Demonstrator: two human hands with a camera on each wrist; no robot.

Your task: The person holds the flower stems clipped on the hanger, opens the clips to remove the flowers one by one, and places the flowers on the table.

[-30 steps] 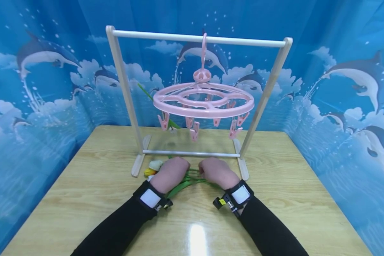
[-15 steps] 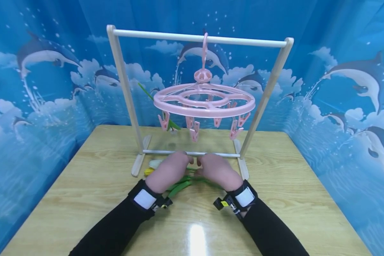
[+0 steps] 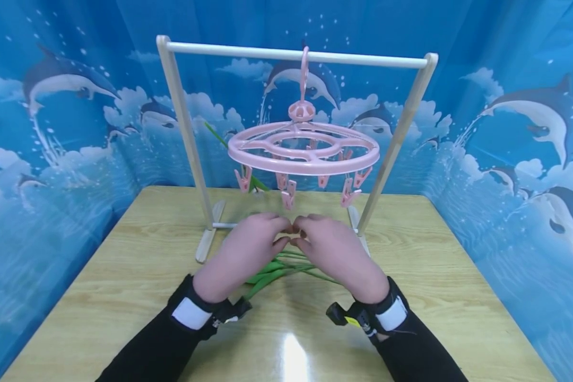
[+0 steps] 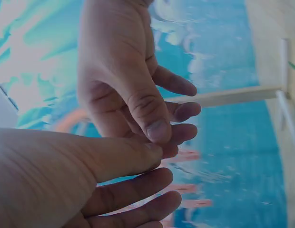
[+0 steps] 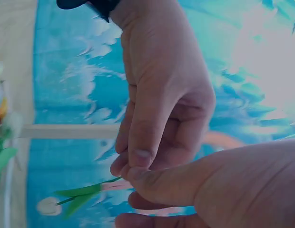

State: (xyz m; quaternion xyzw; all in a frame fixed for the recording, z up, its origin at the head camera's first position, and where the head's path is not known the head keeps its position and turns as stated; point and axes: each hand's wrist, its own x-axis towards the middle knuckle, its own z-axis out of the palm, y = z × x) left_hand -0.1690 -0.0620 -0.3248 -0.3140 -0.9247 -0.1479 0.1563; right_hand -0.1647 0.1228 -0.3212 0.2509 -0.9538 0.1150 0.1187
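My left hand (image 3: 255, 241) and right hand (image 3: 334, 246) meet in front of the rack, raised over the table, fingertips and thumbs together. In the left wrist view, the right thumb (image 4: 150, 116) lies against its own fingers right at the left thumb's tip, and the other fingers are loosely bent. Nothing shows between the fingers. Below them lie several artificial tulips (image 3: 269, 276), green stems and leaves spread on the wood; their heads are hidden by the left hand in the head view. Another white tulip (image 5: 48, 206) hangs head down from a pink clip (image 5: 116, 185).
Behind the hands stands a white wooden rack (image 3: 296, 53) on two feet. A round pink clip hanger (image 3: 303, 168) hangs from its top bar, with several clips (image 3: 288, 195) below. A blue dolphin curtain (image 3: 76, 159) surrounds the wooden table (image 3: 100, 297).
Both hands have lifted away from the tulip stems and come together until their fingertips meet. The stems stay on the table, and the hanger keeps its place.
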